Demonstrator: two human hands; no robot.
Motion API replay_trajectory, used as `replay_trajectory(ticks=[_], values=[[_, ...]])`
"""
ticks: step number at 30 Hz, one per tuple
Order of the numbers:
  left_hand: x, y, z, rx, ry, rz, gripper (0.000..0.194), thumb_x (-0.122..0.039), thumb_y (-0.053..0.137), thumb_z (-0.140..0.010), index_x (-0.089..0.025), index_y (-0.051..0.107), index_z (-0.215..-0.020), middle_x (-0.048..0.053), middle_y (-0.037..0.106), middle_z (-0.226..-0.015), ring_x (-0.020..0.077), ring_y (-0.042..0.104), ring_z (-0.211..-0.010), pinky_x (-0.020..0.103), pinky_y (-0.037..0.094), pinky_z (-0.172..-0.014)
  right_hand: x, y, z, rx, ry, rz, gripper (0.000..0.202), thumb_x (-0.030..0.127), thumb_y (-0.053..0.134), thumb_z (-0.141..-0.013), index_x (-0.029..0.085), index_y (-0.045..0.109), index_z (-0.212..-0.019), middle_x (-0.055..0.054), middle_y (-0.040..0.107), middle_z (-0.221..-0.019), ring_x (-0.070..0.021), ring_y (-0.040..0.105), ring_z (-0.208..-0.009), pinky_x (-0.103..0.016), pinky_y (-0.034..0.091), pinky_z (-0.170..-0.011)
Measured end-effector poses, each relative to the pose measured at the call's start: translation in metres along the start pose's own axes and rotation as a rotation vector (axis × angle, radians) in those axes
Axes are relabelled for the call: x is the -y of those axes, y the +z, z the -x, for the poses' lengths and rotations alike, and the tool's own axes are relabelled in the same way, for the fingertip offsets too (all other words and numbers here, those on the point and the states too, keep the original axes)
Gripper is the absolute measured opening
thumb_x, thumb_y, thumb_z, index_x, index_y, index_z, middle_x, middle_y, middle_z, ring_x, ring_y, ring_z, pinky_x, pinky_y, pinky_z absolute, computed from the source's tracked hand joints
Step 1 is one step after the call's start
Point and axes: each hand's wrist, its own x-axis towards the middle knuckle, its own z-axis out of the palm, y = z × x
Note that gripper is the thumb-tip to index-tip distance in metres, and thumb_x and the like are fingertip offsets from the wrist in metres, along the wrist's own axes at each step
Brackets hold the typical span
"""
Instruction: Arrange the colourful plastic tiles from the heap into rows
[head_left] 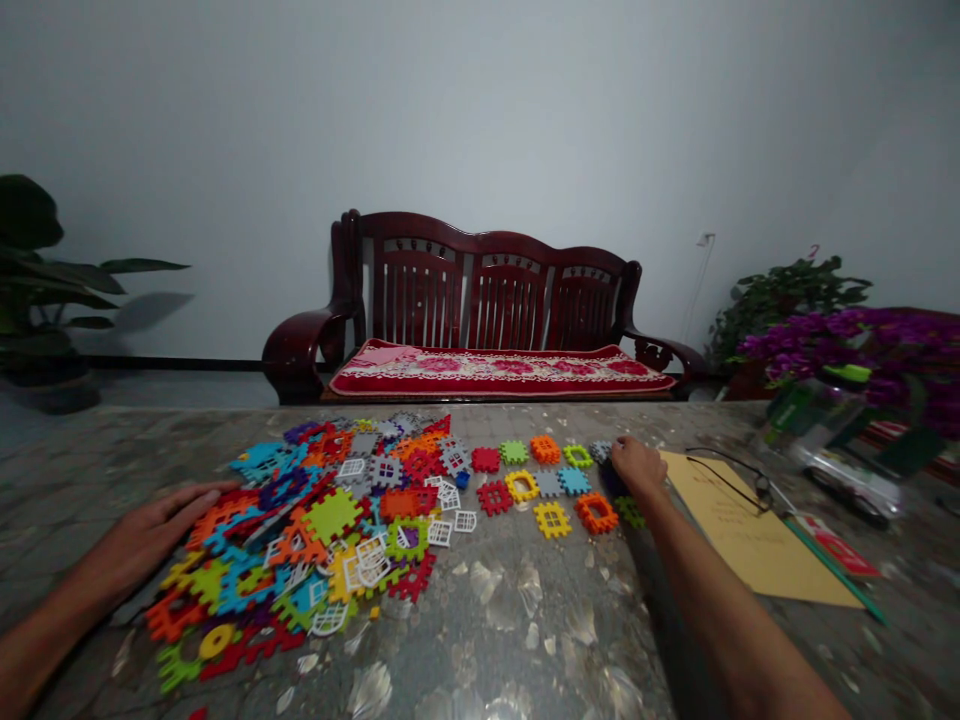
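Observation:
A heaped pile of colourful plastic interlocking building pieces (330, 515) covers the left part of the table, with white window-frame pieces (373, 560) among them. At its left edge my left hand (169, 515) rests with fingers stretched out, touching the pile. Right of the pile, several square pieces lie spread in rough rows, including a yellow window piece (552, 520) and an orange frame piece (597, 513). My right hand (637, 463) is at the right end of the back row, fingers closed at a grey interlocking piece (601, 452). A dark blue piece (613, 480) is partly hidden beneath it.
A tan notebook (750, 530) lies right of my right arm, with eyeglasses (757, 490) and a green pencil (840, 572) on it. Farther right are a clear bottle (821, 410) and purple flowers (862, 345). A wooden bench (487, 290) stands beyond the stone-patterned table (480, 660).

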Motion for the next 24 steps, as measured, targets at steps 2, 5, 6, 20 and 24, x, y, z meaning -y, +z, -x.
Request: replay_trajectory(ticks=[2, 5, 6, 20, 24], values=[[0.001, 0.001, -0.001, 0.000, -0.018, 0.004, 0.062, -0.076, 0.055, -0.066, -0.024, 0.083, -0.087, 0.011, 0.082, -0.119, 0.0394, 0.074, -0.111, 0.055, 0.050, -0.109, -0.009, -0.002, -0.006, 0.002, 0.006, -0.027, 0.051, 0.028, 0.044, -0.095, 0.022, 0.067, -0.140, -0.019, 0.073, -0.129, -0.0356, 0.067, -0.123, -0.049, 0.050, -0.101], [0.004, 0.002, -0.002, -0.016, -0.028, 0.023, 0.061, -0.075, 0.056, -0.065, -0.025, 0.083, -0.086, 0.010, 0.082, -0.117, 0.0391, 0.074, -0.112, 0.055, 0.050, -0.109, -0.025, -0.004, -0.015, 0.023, -0.043, -0.072, 0.056, 0.021, 0.044, -0.093, 0.022, 0.062, -0.146, -0.015, 0.073, -0.132, -0.0312, 0.067, -0.124, -0.042, 0.050, -0.102], [0.004, 0.002, -0.003, -0.017, -0.023, 0.032, 0.060, -0.076, 0.057, -0.065, -0.025, 0.083, -0.085, 0.009, 0.083, -0.116, 0.0389, 0.074, -0.111, 0.054, 0.051, -0.108, -0.030, -0.004, -0.017, 0.032, -0.070, -0.087, 0.057, 0.019, 0.045, -0.092, 0.022, 0.062, -0.146, -0.013, 0.073, -0.133, -0.0289, 0.067, -0.124, -0.039, 0.050, -0.103], [0.011, 0.003, -0.002, -0.034, -0.016, 0.039, 0.066, -0.076, 0.057, -0.068, -0.023, 0.083, -0.097, 0.011, 0.083, -0.118, 0.0383, 0.074, -0.114, 0.051, 0.053, -0.106, -0.060, -0.002, -0.028, 0.068, -0.228, -0.141, 0.045, 0.014, 0.050, -0.089, 0.017, 0.075, -0.126, -0.012, 0.075, -0.128, -0.0269, 0.068, -0.122, -0.031, 0.048, -0.101], [0.013, 0.003, 0.002, -0.044, -0.028, 0.055, 0.071, -0.074, 0.054, -0.079, -0.019, 0.079, -0.117, 0.012, 0.080, -0.125, 0.0350, 0.074, -0.116, 0.045, 0.056, -0.104, -0.034, -0.006, -0.017, -0.011, -0.223, -0.199, 0.049, 0.023, 0.040, -0.099, 0.014, 0.067, -0.138, -0.016, 0.070, -0.137, -0.0310, 0.066, -0.124, -0.039, 0.049, -0.102]])
